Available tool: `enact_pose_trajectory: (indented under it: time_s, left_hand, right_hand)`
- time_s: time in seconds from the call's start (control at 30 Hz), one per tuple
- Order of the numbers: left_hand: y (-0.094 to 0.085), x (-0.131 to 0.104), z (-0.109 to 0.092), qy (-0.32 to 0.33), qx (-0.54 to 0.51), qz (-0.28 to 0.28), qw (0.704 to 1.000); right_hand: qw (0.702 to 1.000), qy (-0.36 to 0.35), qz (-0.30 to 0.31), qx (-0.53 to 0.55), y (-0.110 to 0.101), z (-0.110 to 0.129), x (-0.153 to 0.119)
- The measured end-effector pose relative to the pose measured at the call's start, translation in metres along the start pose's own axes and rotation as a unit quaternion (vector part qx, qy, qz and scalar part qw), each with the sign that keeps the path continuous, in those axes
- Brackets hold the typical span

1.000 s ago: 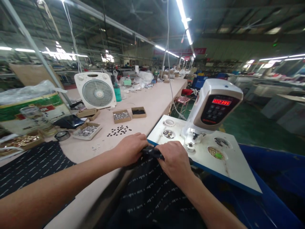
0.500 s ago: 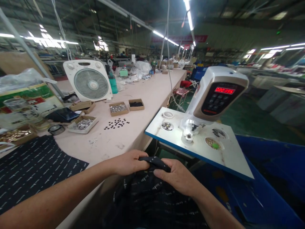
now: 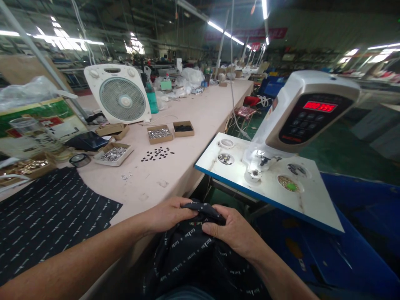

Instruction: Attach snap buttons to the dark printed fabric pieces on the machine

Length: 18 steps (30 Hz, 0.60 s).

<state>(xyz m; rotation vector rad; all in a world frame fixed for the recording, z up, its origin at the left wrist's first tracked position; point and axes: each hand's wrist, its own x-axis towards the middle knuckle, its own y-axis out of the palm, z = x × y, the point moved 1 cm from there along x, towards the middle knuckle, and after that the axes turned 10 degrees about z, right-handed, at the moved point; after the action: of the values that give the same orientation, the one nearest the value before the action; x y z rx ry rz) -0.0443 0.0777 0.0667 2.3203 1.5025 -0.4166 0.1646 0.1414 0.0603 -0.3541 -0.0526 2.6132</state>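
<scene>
A dark piece of printed fabric (image 3: 193,246), with rows of small white lettering, hangs between my hands in front of the table edge. My left hand (image 3: 170,214) pinches its folded upper edge from the left, thumb on the near side. From the right, my right hand (image 3: 233,229) grips the same edge, thumb on top. The lower part of the cloth falls toward my lap. Beyond my hands stands a white snap-fastening machine (image 3: 300,112) with a lit red display, mounted on a white board (image 3: 215,160) with round part wells.
On the pink-covered table (image 3: 200,112) stand a box fan (image 3: 123,100), a teal bottle (image 3: 152,100) and small boxes of metal parts (image 3: 160,134). Loose black pieces (image 3: 158,154) lie nearby. More printed cloth (image 3: 56,216) covers the left corner. Blue sheeting (image 3: 359,241) is at right.
The view has shifted, so the machine looks larger and farther right. Both hands keep hold of the fabric, which is spread a little wider with more lettering showing.
</scene>
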Motion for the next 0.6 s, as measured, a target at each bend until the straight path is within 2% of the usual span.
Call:
enact_pose_trajectory:
  time_s: [0.1,0.17,0.27,0.37,0.47,0.6]
  left_hand:
    - [-0.001,-0.002,0.004,0.009,-0.028,0.001,1.0]
    - [-0.002,-0.005,0.006,0.005,-0.043,0.038,0.998]
    - [-0.005,-0.009,0.012,-0.04,-0.057,0.089,0.994]
    - [-0.008,-0.012,0.019,-0.067,-0.073,0.075,0.992]
    - [-0.009,-0.014,0.026,-0.05,-0.111,0.055,0.991]
    - [-0.01,-0.014,0.033,-0.034,-0.169,0.061,0.983]
  right_hand:
    - [1.0,-0.012,-0.009,0.015,0.002,-0.002,0.0]
    - [1.0,-0.019,-0.009,0.023,0.004,-0.003,0.0]
    - [0.999,-0.019,0.002,0.04,0.008,-0.002,0.003]
    - [0.999,-0.016,0.008,0.042,0.01,0.001,0.005]
    - [0.999,-0.013,0.006,0.031,0.01,0.003,0.009]
    - [0.999,-0.006,0.012,0.034,0.011,0.003,0.015]
